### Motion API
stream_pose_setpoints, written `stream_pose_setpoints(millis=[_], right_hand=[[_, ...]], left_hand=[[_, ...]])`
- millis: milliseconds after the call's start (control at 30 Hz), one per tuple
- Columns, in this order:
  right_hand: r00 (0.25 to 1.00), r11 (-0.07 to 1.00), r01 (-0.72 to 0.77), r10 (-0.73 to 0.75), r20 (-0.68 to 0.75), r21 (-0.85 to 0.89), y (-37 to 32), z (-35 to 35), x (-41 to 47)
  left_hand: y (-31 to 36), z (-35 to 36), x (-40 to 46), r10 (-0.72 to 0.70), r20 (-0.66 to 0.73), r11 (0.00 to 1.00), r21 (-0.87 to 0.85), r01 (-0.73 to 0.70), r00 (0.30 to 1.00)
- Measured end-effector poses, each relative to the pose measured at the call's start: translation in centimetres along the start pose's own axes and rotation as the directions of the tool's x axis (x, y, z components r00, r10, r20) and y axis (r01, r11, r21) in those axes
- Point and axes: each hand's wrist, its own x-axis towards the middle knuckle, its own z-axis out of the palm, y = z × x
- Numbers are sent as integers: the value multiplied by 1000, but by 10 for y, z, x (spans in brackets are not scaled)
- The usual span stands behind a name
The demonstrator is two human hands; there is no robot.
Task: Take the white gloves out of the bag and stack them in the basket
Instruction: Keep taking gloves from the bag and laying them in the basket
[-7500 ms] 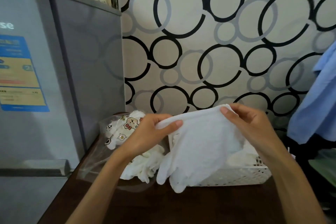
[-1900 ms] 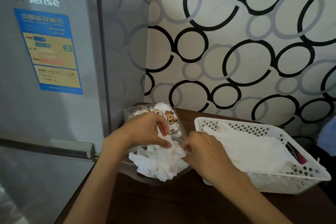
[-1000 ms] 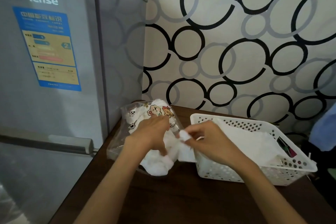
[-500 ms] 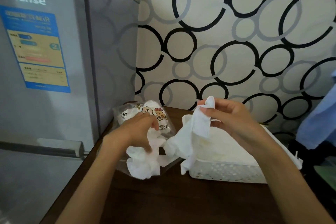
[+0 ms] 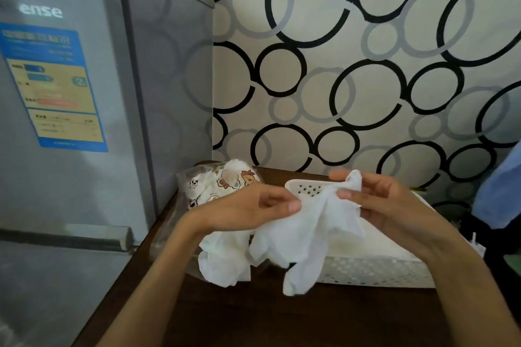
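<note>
A white glove (image 5: 307,234) hangs between both hands above the basket's left end. My right hand (image 5: 377,203) pinches its cuff at the top. My left hand (image 5: 253,208) pinches its left edge between thumb and fingers. The glove's fingers dangle down over the basket's front wall. The white perforated basket (image 5: 375,273) sits on the dark table with white gloves lying flat inside. To its left lies the clear plastic bag (image 5: 222,183) with cartoon prints; more crumpled white gloves (image 5: 222,262) spill from its open mouth.
A grey fridge (image 5: 84,121) stands close on the left, against the table's edge. The circle-patterned wall runs right behind the bag and basket. A blue garment (image 5: 499,191) hangs at the far right. Dark table surface (image 5: 282,318) lies in front.
My left hand has left the bag and taken hold of the glove's edge. My right hand has stayed raised over the basket with the glove, which now spreads between both hands.
</note>
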Motion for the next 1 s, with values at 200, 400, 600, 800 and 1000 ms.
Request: stream_pose_setpoints(millis=[200, 400, 600, 800, 1000], right_hand=[[991, 999, 30, -25, -131, 34, 4, -14, -1], [978, 983, -28, -11, -209, -184, 7, -27, -3], [933, 930, -89, -47, -356, -356, 7, -49, -5], [976, 997, 3, -19, -216, -77, 10, -34, 1], [986, 999, 4, 2, -168, 36, 12, -27, 3]], left_hand=[[22, 31, 16, 27, -336, 977, 210, 47, 941], [11, 39, 29, 159, -385, 925, 379, -2, 909], [8, 26, 25, 113, -346, 975, 218, -37, 931], [28, 39, 27, -178, -34, 970, -172, 169, 984], [12, 36, 29, -153, -167, 983, -124, 134, 974]])
